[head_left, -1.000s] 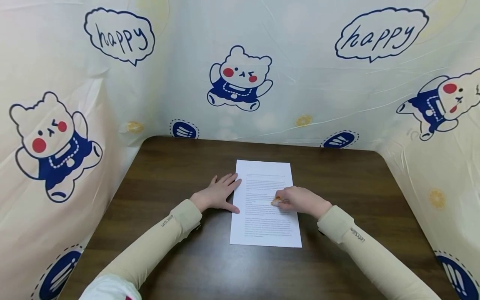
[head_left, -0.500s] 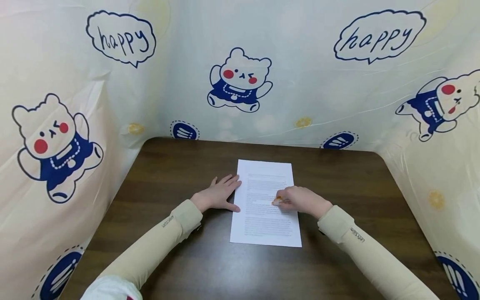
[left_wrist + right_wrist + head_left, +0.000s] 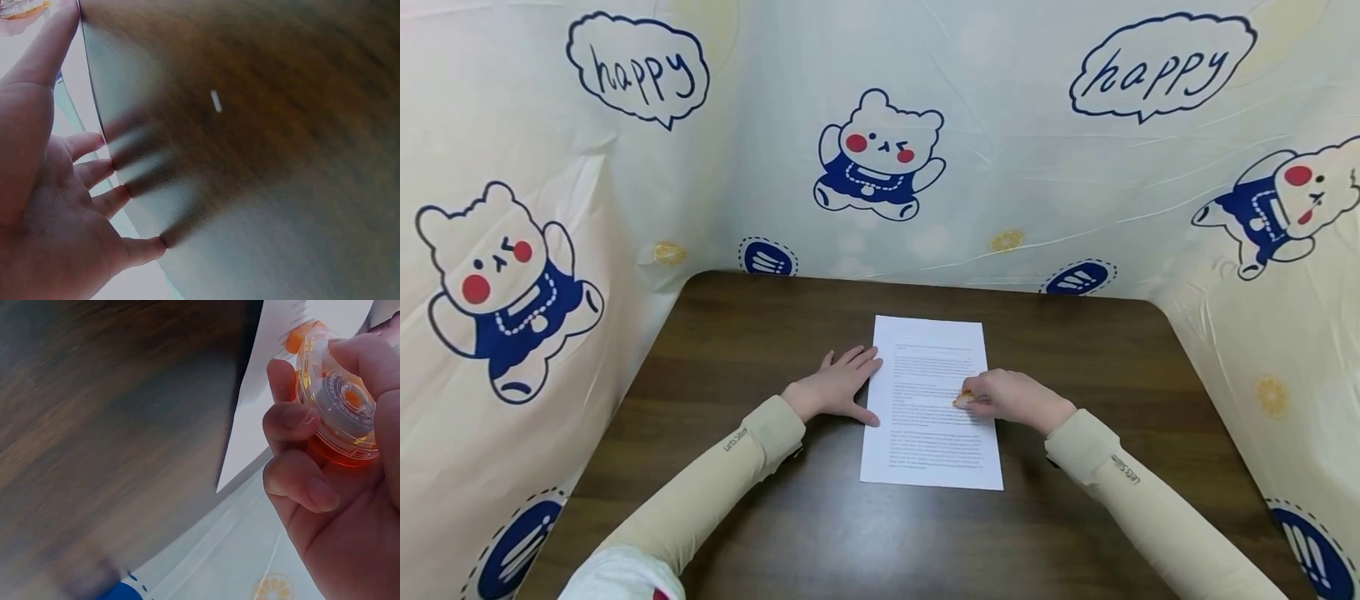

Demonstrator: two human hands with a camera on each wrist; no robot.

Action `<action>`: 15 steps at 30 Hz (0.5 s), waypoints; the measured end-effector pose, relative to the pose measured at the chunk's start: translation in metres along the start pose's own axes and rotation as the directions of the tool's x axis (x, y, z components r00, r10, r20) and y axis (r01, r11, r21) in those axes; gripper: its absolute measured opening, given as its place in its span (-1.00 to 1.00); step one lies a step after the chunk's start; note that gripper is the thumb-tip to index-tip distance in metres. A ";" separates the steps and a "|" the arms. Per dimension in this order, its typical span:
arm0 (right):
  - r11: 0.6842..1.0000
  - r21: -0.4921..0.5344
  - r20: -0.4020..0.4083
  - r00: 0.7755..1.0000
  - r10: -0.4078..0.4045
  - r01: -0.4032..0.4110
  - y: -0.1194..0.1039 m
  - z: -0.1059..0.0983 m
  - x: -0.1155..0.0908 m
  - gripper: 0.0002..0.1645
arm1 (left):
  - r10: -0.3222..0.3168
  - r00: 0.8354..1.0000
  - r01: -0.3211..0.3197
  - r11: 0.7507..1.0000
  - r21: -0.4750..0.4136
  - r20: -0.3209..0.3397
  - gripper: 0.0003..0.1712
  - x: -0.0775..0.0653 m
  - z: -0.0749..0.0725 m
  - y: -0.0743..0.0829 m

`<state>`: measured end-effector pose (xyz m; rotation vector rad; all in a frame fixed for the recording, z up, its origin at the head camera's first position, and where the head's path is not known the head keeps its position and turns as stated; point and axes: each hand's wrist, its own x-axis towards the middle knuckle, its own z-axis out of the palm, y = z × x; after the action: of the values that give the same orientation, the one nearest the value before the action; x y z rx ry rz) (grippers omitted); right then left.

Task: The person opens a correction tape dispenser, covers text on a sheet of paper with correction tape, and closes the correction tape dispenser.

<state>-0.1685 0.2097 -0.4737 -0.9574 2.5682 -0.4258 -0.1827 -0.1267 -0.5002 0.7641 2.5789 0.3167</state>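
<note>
A white printed sheet of paper [image 3: 925, 475] lies on the brown table, its lines of text running across it. Along its left edge my left hand [image 3: 835, 390] rests with fingers spread, thumb and fingertips right at the paper's border, as the left wrist view also shows. My right hand [image 3: 1018, 398] is over the sheet's right half, holding a correction tape [image 3: 340, 406] between thumb and curled fingers. That dispenser has a clear and orange shell with a grey reel inside, and its orange tip [image 3: 303, 336] points at the printed lines.
The dark wooden table [image 3: 760, 317] has rounded far corners. A pale curtain [image 3: 970, 192] printed with cartoon bears and "happy" bubbles hangs behind it and on both sides.
My right hand has shifted slightly to the right over the paper with the correction tape. The left hand keeps its place at the left edge.
</note>
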 end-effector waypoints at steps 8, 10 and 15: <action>0.999 0.027 0.005 0.999 0.041 -0.041 0.009 -0.002 -0.008 -0.84 | -0.004 1.000 0.004 1.000 -0.005 0.002 0.33 0.003 0.000 -0.002; 0.998 0.033 0.008 0.998 0.056 -0.057 0.011 -0.001 -0.009 -0.83 | -0.005 1.000 0.005 1.000 -0.004 0.002 0.34 0.003 0.000 -0.002; 0.997 0.035 0.009 0.998 0.064 -0.064 0.014 -0.001 -0.012 -0.85 | -0.003 1.000 0.003 1.000 -0.009 0.001 0.34 0.003 0.001 -0.001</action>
<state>-0.1682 0.2283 -0.4754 -0.8609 2.5679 -0.4470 -0.1850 -0.1259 -0.5025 0.7574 2.5757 0.3274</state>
